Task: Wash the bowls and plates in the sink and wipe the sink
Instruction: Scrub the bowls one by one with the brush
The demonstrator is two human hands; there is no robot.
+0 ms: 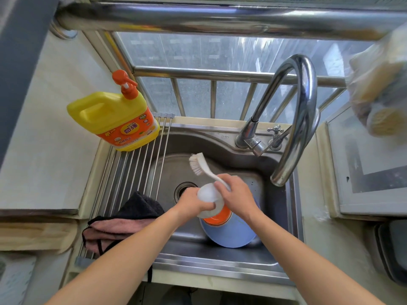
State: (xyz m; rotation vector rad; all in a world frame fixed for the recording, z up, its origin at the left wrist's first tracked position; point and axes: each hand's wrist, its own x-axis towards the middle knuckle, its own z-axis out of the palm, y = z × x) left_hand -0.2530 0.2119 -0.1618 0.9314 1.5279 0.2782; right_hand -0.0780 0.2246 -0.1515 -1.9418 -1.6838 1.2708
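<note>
The left hand (pixel 191 200) grips a smooth white bowl (pixel 208 194), tilted over the middle of the steel sink (pixel 222 148). The right hand (pixel 236 194) curls round the thin white handle of a brush (pixel 201 165), its pale bristles pointing away, clear of the bowl. Just below the hands an orange bowl (pixel 217 216) sits on a round blue plate (pixel 230 234) on the sink floor. A curved chrome tap (pixel 301 119) arches over the right side. Left, a rack of steel rods (pixel 136 168) carries a soft pink and dark cloth (pixel 123 223) (bunched) and a yellow plastic soap bottle (pixel 114 119).
</note>
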